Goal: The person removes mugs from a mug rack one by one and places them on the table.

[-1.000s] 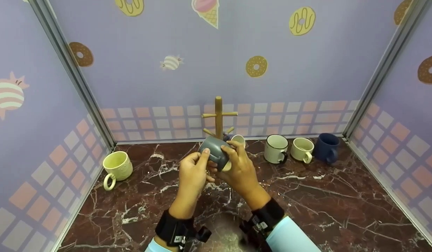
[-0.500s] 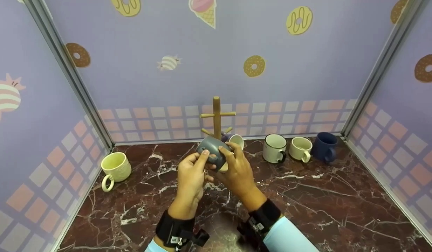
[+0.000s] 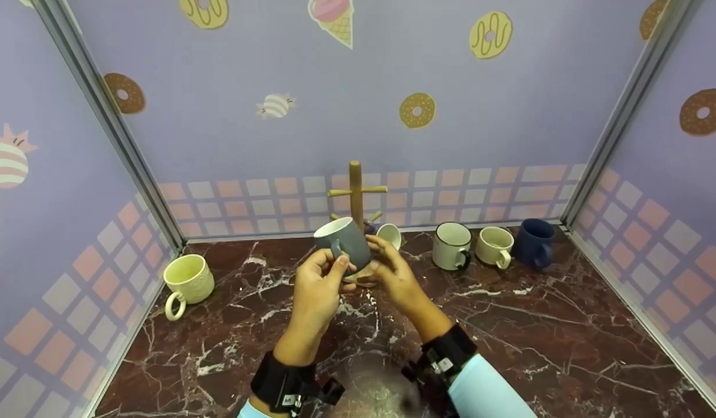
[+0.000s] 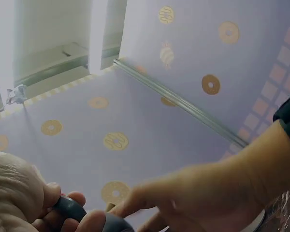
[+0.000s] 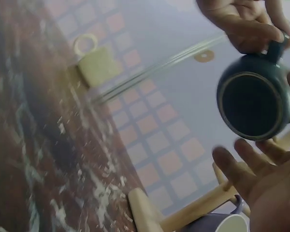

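A grey-blue mug (image 3: 349, 244) with a white inside is held up over the table, tilted with its mouth up and to the left. My left hand (image 3: 317, 287) pinches its handle between thumb and fingers. The right hand (image 3: 398, 278) is spread beside the mug's lower right side, fingers loosely extended. From the right wrist, the mug's dark round bottom (image 5: 251, 106) faces the camera, right fingertips close by its edge. Behind the mug stands a wooden mug tree (image 3: 356, 191), its base partly hidden. A purple cup with a white inside (image 3: 388, 237) is tipped sideways at the tree's lower right.
Along the back right stand a white mug with a black rim (image 3: 452, 247), a cream cup (image 3: 495, 247) and a dark blue mug (image 3: 535, 242). A pale yellow mug (image 3: 189, 278) is at the left. Patterned walls enclose the marble table (image 3: 218, 360).
The grey-blue mug has turned so that its white inside shows towards the upper left. My right fingers have come off its side and opened; the left hand keeps hold of the handle.
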Available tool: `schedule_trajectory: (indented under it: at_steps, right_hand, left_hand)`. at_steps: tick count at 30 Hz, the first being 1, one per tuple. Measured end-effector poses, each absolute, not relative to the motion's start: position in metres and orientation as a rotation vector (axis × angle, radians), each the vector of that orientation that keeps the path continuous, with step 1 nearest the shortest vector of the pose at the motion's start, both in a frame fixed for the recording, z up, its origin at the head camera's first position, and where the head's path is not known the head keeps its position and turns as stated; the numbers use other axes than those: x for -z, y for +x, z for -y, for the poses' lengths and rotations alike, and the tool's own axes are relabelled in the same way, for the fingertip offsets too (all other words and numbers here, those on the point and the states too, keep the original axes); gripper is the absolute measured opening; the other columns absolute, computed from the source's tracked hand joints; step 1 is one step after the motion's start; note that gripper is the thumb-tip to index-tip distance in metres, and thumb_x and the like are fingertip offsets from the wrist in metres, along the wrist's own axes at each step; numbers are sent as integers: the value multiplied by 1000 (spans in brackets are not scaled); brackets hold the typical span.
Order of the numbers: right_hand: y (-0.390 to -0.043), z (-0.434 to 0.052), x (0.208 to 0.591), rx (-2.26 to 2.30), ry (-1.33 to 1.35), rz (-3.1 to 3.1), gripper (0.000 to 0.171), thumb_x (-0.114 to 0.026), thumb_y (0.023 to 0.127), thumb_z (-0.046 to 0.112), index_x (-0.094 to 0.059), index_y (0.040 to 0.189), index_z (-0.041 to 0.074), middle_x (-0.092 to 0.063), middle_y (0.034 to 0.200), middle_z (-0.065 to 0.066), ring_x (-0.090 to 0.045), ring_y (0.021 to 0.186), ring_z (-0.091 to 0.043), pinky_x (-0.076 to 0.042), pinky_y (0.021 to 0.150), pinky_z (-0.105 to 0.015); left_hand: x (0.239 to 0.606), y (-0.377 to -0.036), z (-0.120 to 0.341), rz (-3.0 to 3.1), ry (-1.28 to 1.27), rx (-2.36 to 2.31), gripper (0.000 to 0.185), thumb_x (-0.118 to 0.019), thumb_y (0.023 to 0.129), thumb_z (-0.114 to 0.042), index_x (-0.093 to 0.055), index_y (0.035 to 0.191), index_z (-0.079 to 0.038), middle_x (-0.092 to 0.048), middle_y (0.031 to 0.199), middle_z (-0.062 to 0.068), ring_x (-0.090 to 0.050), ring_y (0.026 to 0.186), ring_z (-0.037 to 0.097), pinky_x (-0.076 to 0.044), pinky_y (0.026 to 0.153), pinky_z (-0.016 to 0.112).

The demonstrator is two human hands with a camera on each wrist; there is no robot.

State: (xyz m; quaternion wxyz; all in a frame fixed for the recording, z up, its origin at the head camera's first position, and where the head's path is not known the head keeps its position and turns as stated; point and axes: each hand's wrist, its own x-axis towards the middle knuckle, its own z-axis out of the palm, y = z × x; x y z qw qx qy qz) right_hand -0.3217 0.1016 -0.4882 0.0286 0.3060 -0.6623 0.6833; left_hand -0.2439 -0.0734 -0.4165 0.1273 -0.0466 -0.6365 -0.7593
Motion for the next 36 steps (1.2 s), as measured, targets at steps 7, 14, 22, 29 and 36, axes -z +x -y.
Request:
schedule_trajectory:
  at_steps: [7,14,22,29,36]
  right_hand:
    - [-329,-119,482,-2367,918,1978,116,-79,101,66,-26,176,-4,-46,166,-41,-69,132,-22,-64,114,-43]
    - [-331,-130,475,-2297,943,1943,128,-98,81,66,-43,165,-13,-68,144,-21,-74,123,-19,-66,108,-33]
    - [-326,-129,469,-2228,776,1949,122,-111,71,45,-48,162,-8,-67,143,-22,-71,122,-22,-68,105,-34]
    - [-321,-123,467,-2153,757,1983,114,-109,72,13,-44,164,-6,-60,155,-31,-66,136,-30,-67,110,-40]
    - [-319,-121,466,-2101,772,2012,109,-104,73,0,-44,164,-4,-62,153,-28,-67,136,-34,-65,112,-39]
  left_hand:
    - [417,-242,80,2075,-415,2047,14,-71,109,-2,-70,105,12,-74,94,14,-74,79,13,-70,74,29]
    - [417,-240,86,2192,-585,1954,14,-73,108,-5,-72,103,8,-79,96,23,-69,70,10,-63,68,24]
    - [411,-239,87,2261,-397,1781,22,-70,113,-15,-79,101,1,-81,102,17,-63,76,8,-55,70,21]
    - [409,-238,88,2306,-295,1746,29,-66,115,-19,-79,98,1,-82,92,12,-68,86,13,-57,83,25]
    - [408,-237,89,2327,-284,1731,27,-66,115,-17,-80,100,1,-82,91,14,-71,86,15,-58,82,23]
